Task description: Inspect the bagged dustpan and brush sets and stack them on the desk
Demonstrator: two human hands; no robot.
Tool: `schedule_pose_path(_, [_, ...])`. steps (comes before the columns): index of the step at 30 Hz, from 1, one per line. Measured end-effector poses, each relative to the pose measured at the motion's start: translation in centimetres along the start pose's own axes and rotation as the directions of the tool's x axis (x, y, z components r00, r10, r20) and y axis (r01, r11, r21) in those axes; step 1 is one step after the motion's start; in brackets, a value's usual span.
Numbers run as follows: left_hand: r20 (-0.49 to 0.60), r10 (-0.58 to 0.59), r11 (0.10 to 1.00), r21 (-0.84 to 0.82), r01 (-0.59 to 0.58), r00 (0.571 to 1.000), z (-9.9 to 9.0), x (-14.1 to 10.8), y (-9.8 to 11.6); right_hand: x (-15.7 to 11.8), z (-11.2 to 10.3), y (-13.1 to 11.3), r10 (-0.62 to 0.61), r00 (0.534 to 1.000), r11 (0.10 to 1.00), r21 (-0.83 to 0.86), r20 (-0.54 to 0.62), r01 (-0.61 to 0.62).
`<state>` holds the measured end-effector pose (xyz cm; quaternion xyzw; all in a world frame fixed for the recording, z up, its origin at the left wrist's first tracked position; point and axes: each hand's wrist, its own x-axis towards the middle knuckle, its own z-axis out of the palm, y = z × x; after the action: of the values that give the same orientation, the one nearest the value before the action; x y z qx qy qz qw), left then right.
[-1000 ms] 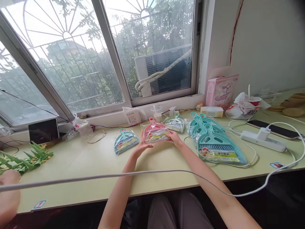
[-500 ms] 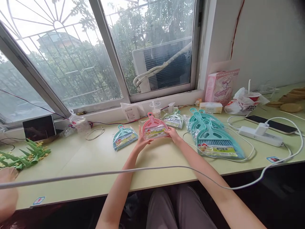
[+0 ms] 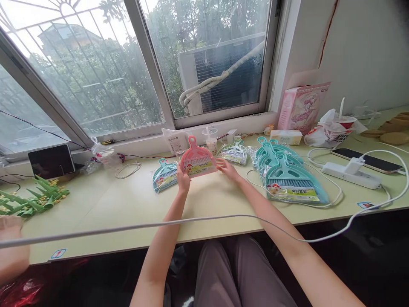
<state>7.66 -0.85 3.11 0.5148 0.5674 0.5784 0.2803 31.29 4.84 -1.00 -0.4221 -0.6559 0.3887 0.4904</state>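
Observation:
A pink dustpan and brush set (image 3: 198, 160) in a clear bag with a printed label is held up, tilted, above the table. My left hand (image 3: 183, 177) is closed on its left edge, thumb in front. At its right edge, the fingers of my right hand (image 3: 227, 169) pinch the side. Behind my left hand lies a blue dustpan and brush set (image 3: 164, 175), partly covered. A pale green dustpan and brush set (image 3: 234, 152) lies beyond my right hand. Several teal dustpan and brush sets (image 3: 289, 181) lie overlapping to the right.
A white cable (image 3: 220, 217) crosses in front of my forearms. On the right are a power strip (image 3: 351, 174), phone (image 3: 367, 160) and pink box (image 3: 303, 108). A lidded cup (image 3: 210, 138) stands by the window. Another person's arm (image 3: 12, 251) rests at left near green artificial plants (image 3: 38, 198).
The pink dustpan and brush set has been raised and turned more upright, shifting slightly left. My right hand's fingers have moved out toward its edge. The view has tilted slightly.

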Motion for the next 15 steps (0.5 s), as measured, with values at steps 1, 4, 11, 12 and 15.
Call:
schedule_pose_path(1, [-0.09, 0.039, 0.998, 0.061, -0.033, 0.995, -0.7, 0.2, 0.1, 0.1, -0.6, 0.3, -0.049, 0.996, 0.987, -0.157, -0.075, 0.037])
schedule_pose_path(4, [-0.305, 0.071, 0.969, 0.246, 0.007, 0.95, -3.3, 1.0, 0.7, 0.2, -2.9, 1.1, -0.206, 0.94, 0.811, -0.585, -0.271, 0.009])
schedule_pose_path(11, [-0.442, -0.091, 0.719, 0.591, 0.366, 0.892, -8.9, 2.7, 0.8, 0.1, -4.8, 3.1, -0.238, 0.951, 0.515, -0.856, -0.198, -0.049])
schedule_pose_path(12, [-0.433, -0.119, 0.673, 0.627, 0.393, 0.893, -9.3, 2.8, 0.6, 0.1, -4.7, 3.3, -0.217, 0.955, 0.513, -0.856, -0.2, -0.062])
schedule_pose_path(15, [-0.443, -0.116, 0.595, 0.685, 0.42, 0.889, -9.9, 2.6, -0.2, 0.4, -4.6, 3.7, -0.181, 0.954, 0.531, -0.84, -0.239, -0.11])
